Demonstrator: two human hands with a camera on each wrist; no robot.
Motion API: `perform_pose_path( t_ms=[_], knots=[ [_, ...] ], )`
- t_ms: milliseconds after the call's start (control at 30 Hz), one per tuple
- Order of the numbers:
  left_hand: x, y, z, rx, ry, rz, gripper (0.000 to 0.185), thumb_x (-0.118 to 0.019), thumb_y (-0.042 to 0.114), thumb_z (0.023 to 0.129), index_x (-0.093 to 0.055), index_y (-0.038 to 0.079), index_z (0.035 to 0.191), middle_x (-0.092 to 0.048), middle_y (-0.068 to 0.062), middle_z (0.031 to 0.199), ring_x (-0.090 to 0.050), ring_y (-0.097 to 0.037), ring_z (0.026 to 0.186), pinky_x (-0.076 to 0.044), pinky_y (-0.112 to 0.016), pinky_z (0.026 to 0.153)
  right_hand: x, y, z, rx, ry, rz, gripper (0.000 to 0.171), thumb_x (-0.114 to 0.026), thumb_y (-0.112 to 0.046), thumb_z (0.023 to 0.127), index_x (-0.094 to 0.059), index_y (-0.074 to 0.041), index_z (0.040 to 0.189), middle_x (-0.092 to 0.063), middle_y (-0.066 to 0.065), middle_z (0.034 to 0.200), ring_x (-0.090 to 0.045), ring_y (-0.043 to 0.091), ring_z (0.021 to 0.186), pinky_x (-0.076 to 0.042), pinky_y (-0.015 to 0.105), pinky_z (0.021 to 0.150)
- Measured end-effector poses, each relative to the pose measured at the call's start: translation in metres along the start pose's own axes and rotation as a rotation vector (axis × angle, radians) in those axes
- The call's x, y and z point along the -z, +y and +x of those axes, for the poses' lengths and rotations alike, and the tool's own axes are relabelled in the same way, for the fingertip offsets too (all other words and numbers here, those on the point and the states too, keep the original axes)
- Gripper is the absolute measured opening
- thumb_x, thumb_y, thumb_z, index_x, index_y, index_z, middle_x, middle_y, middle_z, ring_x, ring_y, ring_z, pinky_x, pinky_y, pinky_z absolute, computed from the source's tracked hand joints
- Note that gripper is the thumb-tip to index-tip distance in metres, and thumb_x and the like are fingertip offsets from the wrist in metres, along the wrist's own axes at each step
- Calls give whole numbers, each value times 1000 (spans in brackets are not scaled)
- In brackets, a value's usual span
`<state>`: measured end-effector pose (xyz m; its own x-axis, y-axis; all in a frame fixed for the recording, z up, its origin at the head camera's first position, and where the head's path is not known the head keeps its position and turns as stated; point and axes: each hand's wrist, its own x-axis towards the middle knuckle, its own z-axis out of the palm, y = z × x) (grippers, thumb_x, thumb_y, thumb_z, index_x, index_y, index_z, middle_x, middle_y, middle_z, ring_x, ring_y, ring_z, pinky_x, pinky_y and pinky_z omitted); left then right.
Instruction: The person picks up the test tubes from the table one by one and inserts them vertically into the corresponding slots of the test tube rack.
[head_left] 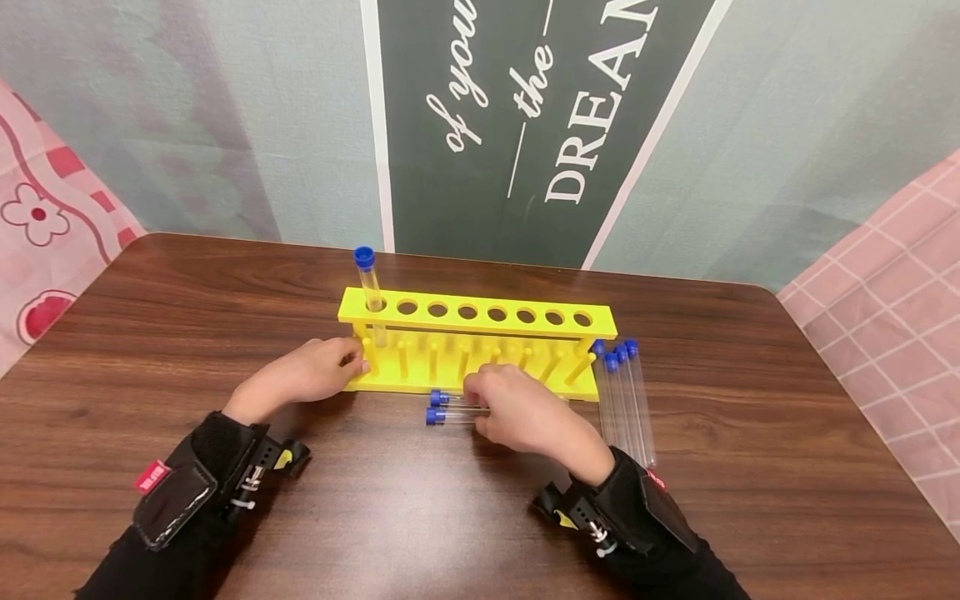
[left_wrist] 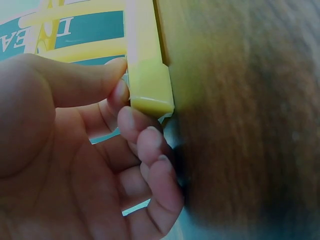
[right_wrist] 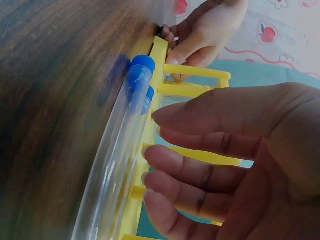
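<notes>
A yellow test tube rack stands upright on the table. My left hand grips the left end of its base; in the left wrist view thumb and index finger pinch the yellow base. Two clear test tubes with blue caps lie side by side along the rack's front, caps to the left. Over them hovers my right hand, partly hiding their bodies. In the right wrist view its fingers are loosely bent, fingertips near the nearer tube, nothing pinched between them. One capped tube stands in the leftmost hole.
Several more blue-capped tubes lie together at the rack's right end, caps pointing away. The brown wooden table ends at a hanging cloth with lettering. Pink patterned cloths flank both sides.
</notes>
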<state>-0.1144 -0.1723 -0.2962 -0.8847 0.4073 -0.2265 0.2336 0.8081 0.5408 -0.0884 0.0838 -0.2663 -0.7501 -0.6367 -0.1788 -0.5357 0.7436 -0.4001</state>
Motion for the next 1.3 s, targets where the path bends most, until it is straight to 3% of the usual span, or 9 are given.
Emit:
perform_pose_path(
  t_ms=[400,933,1300],
  knots=[
    [-1,-1,0,2,3,3,23,-48,16,94,-45,7,74,-39,-1,61,-36,-14,53,-31,-27,52,-6,1,0,24,27,-63,14,-66,4,74,-61,-1,86,-52,6,79,-48,19,72,-43,32,67],
    [0,0,0,3,1,3,20,-49,15,94,-47,5,77,-39,-2,63,-37,-15,54,-32,-27,52,-13,0,2,65,66,-133,15,-62,10,72,-56,-3,73,-42,2,66,-38,17,63,-32,28,57],
    [0,0,0,-1,5,13,21,-49,16,94,-47,6,76,-40,-1,62,-37,-14,53,-31,-27,52,-16,-2,2,64,64,-182,13,-60,10,74,-60,-2,77,-46,3,68,-47,16,65,-37,27,55]
  ],
)
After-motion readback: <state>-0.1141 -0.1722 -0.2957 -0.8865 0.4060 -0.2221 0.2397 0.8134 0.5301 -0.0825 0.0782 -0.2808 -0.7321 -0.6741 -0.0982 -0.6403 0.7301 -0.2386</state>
